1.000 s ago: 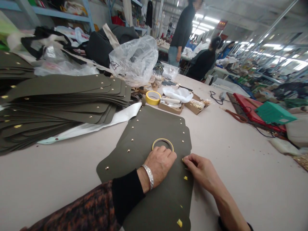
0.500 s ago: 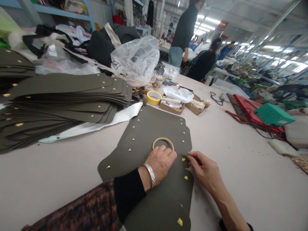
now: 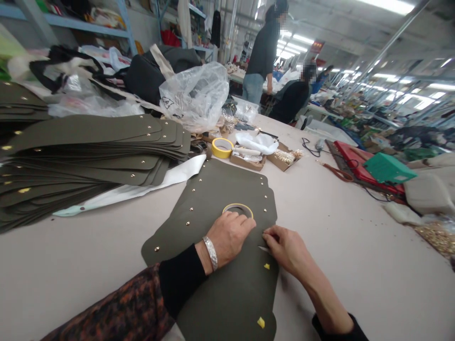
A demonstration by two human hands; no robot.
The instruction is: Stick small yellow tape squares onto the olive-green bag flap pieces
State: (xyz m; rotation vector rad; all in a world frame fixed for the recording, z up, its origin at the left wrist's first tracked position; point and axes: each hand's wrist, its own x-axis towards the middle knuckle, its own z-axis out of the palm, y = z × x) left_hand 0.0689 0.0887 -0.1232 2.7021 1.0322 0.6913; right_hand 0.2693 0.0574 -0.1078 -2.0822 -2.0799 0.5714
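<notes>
My left hand (image 3: 229,239) is closed on a thin roll of yellow tape (image 3: 239,205) resting over an olive-green flat panel (image 3: 220,289). The panel lies on the table, with gold rivets along its upper sides. At the panel's right edge my right hand (image 3: 287,248) is pinched, thumb and forefinger together at its surface. A thin, pale pointed tip (image 3: 263,248) shows under those fingers; its kind is unclear. Below it, one small yellow tape piece (image 3: 267,266) sticks to the panel, and another yellow piece (image 3: 261,322) sits near the bottom.
Stacked olive panels (image 3: 88,142) lie at the left, above a white strip (image 3: 170,180). Behind are a wider yellow tape roll (image 3: 222,148), a clear plastic bag (image 3: 199,94) and a box of gold rivets (image 3: 284,157). A green box (image 3: 390,168) stands right. Co-workers are farther back.
My right hand has moved left onto the panel's edge, over the place where a yellow tape piece showed. The pale tip has come into view. My left hand stays on the tape roll.
</notes>
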